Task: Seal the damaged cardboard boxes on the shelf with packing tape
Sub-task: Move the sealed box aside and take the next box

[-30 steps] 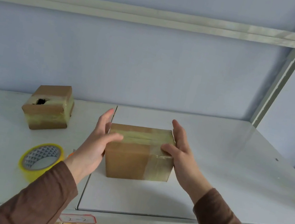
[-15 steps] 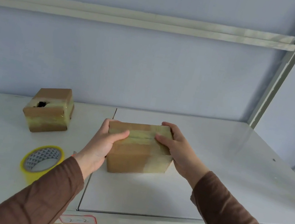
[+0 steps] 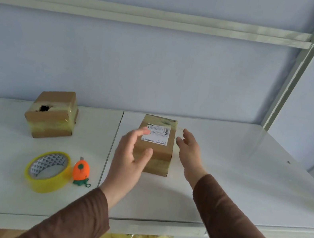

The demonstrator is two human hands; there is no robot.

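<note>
I have turned the box (image 3: 155, 145) since a second ago: then it lay broadside to me with its taped seam up, gripped at both ends, and now it lies end-on with a white label (image 3: 156, 133) facing up. My left hand (image 3: 128, 161) and right hand (image 3: 189, 154) have let go and hover open on either side of it. The orange cutter (image 3: 81, 170), hidden before behind my left arm, now shows.

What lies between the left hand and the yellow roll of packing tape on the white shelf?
Only the small orange carrot-shaped cutter lies beside the yellow roll of packing tape, on the side toward the left hand. It sits low on the white shelf; otherwise nothing visible intervenes.
</note>
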